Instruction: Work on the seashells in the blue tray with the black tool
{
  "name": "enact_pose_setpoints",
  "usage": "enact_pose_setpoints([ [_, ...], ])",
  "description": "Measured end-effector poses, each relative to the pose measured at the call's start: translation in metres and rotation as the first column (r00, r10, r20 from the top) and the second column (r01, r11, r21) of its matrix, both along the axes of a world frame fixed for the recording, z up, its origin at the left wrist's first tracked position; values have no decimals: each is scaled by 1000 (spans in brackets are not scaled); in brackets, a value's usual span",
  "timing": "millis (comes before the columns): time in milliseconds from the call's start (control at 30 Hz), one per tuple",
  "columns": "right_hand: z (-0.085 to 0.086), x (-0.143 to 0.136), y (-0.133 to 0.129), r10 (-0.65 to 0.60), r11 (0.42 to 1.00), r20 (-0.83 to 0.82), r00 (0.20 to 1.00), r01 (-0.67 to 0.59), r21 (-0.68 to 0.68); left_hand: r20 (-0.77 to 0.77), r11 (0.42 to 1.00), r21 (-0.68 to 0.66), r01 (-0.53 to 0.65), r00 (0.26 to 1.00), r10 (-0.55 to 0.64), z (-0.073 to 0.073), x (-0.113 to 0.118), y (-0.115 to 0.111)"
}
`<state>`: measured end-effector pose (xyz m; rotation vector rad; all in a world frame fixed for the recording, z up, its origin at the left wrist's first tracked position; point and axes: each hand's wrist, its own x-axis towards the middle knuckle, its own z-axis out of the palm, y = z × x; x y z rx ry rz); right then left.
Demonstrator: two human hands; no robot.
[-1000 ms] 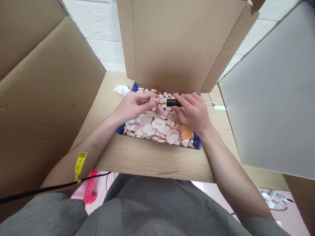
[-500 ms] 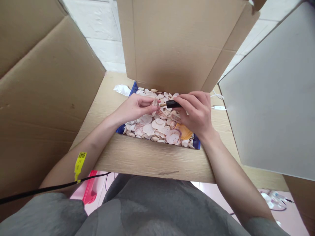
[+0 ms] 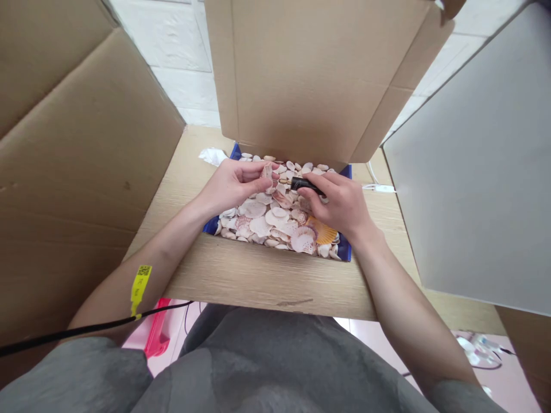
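Note:
My left hand (image 3: 238, 183) is closed, pinching a pale pinkish seashell (image 3: 267, 171) between thumb and fingers above the blue box. My right hand (image 3: 340, 203) wraps round a small black mini drill (image 3: 301, 183). The drill's brass-coloured tip points left at the held shell; whether it touches the shell I cannot make out. Below both hands, the blue box (image 3: 345, 251) is full of loose seashells (image 3: 260, 226). Among them, an orange fan-shaped scallop shell (image 3: 326, 231) lies at the right, partly under my right hand.
A cardboard flap (image 3: 310, 74) rises behind the box. A cardboard wall (image 3: 86, 160) stands left, a grey panel (image 3: 473, 172) right. Crumpled white plastic (image 3: 213, 155) lies on the wooden table (image 3: 267, 281). A white inline switch (image 3: 384, 188) on a cable lies right. A black cable (image 3: 86, 331) crosses my left arm.
My right hand has lowered slightly, and the drill lies flatter in its grip. My left hand has tilted the shell more upright and shifted a little left.

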<state>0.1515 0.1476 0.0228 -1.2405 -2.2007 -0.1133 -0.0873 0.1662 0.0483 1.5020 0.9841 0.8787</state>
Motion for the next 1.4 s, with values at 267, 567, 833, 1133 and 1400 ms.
enact_pose_setpoints([
  [267,0,3,4,53,987,19,998,-55,150,-39,1000,-4,19,999,-20,1,1,0],
  [567,1,3,2,-13,975,-6,1000,14,223,-90,993,5,117,989,-116,2,-1,0],
  [833,0,3,3,-9,977,-25,1000,14,211,-94,992,10,125,988,-124,2,-1,0],
  [1133,-2,2,4,2,998,20,1000,-4,63,-83,990,40,136,988,-133,3,-1,0],
  [1400,-1,3,3,46,987,42,998,-52,151,-115,984,38,176,979,-170,-2,-1,3],
])
